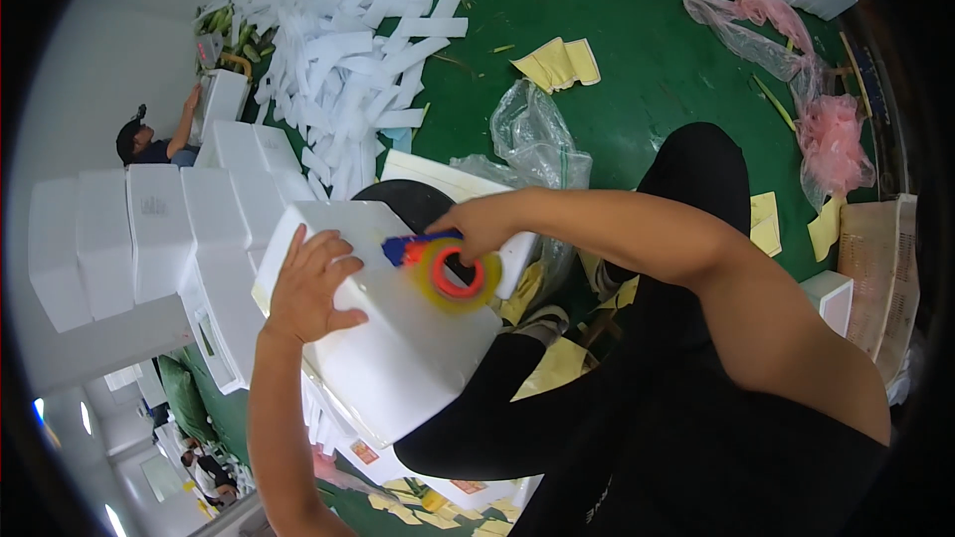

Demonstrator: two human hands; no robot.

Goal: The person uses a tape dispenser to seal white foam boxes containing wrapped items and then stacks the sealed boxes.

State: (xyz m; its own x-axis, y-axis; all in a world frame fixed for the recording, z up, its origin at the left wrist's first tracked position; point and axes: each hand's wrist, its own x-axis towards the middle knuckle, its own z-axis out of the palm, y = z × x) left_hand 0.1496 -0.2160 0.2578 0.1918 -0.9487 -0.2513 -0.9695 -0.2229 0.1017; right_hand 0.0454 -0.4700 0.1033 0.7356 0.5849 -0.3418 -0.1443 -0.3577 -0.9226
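Head view: beyond the white box (pixel 398 363), a pile of strips (pixel 338 40) is lying. The left hand (pixel 316 288) is resting on the box's left part, fingers spread, and the right hand (pixel 487 224) is curling around a tape dispenser (pixel 438 283) above the box's far right part.

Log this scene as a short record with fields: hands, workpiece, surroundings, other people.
Left hand: left hand spread against the white box
Right hand: right hand gripping the tape dispenser
Tool: tape dispenser with a yellow roll and blue-and-red parts, blurred; contact with the box cannot be told
Workpiece: white box in front of the person
Left side: stacked white boxes
Floor: green floor with a pile of white strips, clear plastic, pink plastic
Other people: co-worker, upper left, one arm raised to another box
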